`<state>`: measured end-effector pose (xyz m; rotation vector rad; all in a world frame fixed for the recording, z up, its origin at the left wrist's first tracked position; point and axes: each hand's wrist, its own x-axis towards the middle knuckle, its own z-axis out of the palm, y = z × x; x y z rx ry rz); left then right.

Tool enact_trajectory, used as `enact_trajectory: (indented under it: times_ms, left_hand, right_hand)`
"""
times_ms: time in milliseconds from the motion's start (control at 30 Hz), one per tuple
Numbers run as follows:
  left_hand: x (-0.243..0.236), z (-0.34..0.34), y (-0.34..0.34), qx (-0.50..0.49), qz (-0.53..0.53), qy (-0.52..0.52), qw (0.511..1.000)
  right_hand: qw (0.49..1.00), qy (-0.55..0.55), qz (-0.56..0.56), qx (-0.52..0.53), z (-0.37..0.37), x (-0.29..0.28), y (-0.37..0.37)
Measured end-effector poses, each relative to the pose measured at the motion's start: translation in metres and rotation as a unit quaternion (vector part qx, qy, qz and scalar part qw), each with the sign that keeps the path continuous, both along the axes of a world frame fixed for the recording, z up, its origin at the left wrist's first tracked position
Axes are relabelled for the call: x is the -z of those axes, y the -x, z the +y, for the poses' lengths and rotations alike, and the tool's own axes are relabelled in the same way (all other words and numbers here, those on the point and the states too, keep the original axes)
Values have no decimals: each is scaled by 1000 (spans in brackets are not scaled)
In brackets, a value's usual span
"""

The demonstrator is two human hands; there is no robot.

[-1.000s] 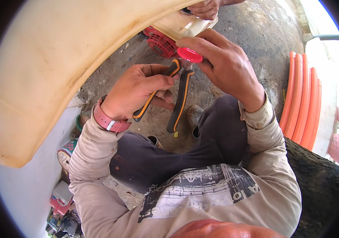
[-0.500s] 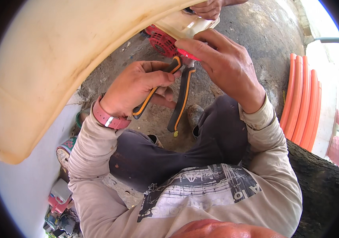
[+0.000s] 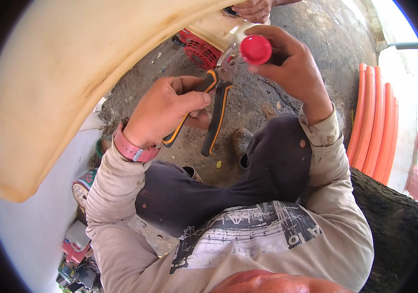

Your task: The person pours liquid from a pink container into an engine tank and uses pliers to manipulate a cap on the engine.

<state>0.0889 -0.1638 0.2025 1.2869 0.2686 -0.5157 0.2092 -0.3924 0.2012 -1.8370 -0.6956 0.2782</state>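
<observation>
My left hand (image 3: 167, 110) is closed round one handle of a pair of pliers (image 3: 215, 119) with black and orange grips. Their handles are spread apart, and the metal jaws point up and away from me. Just right of the jaws, my right hand (image 3: 292, 63) pinches a round red plastic cap (image 3: 256, 49) between thumb and fingers. The cap's round face is turned toward me. Its edge lies close beside the jaws; whether they touch I cannot tell.
A large cream plastic tank (image 3: 72, 73) curves over the upper left. Beyond my hands are a red engine housing (image 3: 200, 51), a cream container (image 3: 223, 24) and another person's hand (image 3: 253, 10). Orange pipes (image 3: 372, 127) stand at right, near a dark log (image 3: 389, 219).
My right hand has moved slightly up and right and turned the red cap, so its round face now shows. The pliers have shifted a little left, and their jaws are now visible.
</observation>
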Motion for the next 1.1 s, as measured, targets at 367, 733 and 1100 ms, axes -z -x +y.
enact_trajectory:
  times_ms: [367, 733, 1100]
  left_hand:
    - [36, 1, -10, -6, 58, 63, 996]
    - [46, -6, -18, 22, 39, -48, 998]
    - [42, -21, -27, -7, 76, -78, 994]
  right_hand:
    - [975, 74, 149, 148, -89, 154, -27]
    - [960, 225, 2, 166, -84, 336, 8]
    - [934, 319, -45, 152, -82, 315, 26]
